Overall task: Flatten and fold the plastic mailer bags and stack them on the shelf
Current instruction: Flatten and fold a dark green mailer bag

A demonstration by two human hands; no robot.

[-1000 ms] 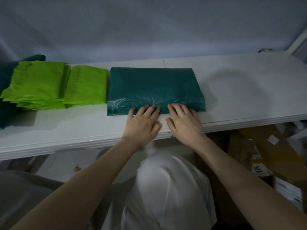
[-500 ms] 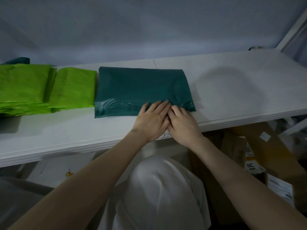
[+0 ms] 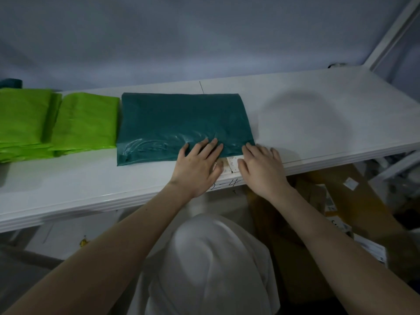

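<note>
Pressing: left hand (image 3: pixel 197 165) spread flat on teal mailer (image 3: pixel 181 123) at shelf (image 3: pixel 318 123) front edge; right hand (image 3: pixel 261 167) spread, fingertips at its near-right corner
Risk: slick plastic may slide or spring open, crowding green stack (image 3: pixel 56 123)

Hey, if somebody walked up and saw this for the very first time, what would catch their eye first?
Probably the dark teal plastic mailer bag lying flat in the middle of the white shelf, with the left hand and right hand spread flat at its near right corner. Next, the bright lime-green folded plastic bags stacked just left of it stand out sharply in the dim light.
</note>
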